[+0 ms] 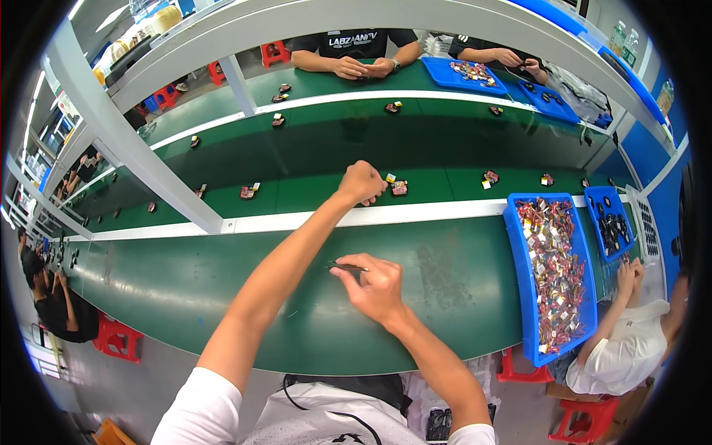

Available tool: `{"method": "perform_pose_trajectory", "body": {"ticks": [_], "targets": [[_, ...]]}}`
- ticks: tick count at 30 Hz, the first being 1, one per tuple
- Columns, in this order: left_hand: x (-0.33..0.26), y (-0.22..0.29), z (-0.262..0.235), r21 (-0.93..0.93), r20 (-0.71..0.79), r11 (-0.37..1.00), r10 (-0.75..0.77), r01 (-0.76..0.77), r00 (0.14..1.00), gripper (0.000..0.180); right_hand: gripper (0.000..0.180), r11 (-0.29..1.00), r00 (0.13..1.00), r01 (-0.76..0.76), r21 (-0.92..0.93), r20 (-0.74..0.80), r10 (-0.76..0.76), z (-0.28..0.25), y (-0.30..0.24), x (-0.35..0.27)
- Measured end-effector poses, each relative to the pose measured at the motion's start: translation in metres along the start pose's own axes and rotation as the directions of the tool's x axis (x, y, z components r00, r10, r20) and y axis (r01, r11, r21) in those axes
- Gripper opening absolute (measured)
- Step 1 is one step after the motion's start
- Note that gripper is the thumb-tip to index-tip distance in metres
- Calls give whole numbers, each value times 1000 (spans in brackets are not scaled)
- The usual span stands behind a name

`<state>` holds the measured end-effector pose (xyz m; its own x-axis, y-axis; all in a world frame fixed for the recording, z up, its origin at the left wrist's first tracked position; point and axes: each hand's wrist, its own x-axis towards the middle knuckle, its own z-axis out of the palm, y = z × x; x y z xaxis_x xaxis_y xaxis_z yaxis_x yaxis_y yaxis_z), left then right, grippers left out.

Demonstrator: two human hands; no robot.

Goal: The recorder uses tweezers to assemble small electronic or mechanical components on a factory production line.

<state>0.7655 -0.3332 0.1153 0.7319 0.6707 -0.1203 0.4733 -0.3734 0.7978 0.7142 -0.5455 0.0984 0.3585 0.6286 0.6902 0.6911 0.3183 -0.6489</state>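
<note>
My left hand [363,183] reaches over the white rail to the green belt, its fingers curled closed. Beside the fingertips lies a small dark part with red wiring and a white-and-yellow tag [399,188]. Whether the fingers pinch that part or something else is hidden. Above the near green tabletop, my right hand [377,285] grips dark tweezers [347,267], whose tips point left. Nothing shows between the tips.
A long blue tray [528,297] full of small wired pieces stands at right. Behind it, a smaller blue tray [627,248] holds black parts. Similar assemblies [249,191] lie spaced along the belts. A white frame post [137,126] rises at left. Co-workers sit across and at both sides.
</note>
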Motion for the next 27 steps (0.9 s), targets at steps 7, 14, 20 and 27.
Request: {"method": "perform_pose_trajectory", "body": {"ticks": [7, 14, 20, 27], "targets": [[-1, 19, 11, -55, -41, 987, -154, 151, 987, 29, 17, 1000, 1000, -14, 2, -3, 14, 0, 1, -1], [-5, -2, -2, -344, 6, 935, -92, 89, 996, 20, 17, 1000, 1000, -28, 10, 9, 28, 1, 0, -2], [-78, -12, -44, -388, -49, 917, 81, -94, 996, 18, 17, 994, 996, -91, 61, 1, 91, -1, 0, -3], [-174, -53, -64, -469, -35, 881, -84, 58, 996, 12, 14, 947, 967, -254, 194, 49, 250, -2, -1, -3]]}}
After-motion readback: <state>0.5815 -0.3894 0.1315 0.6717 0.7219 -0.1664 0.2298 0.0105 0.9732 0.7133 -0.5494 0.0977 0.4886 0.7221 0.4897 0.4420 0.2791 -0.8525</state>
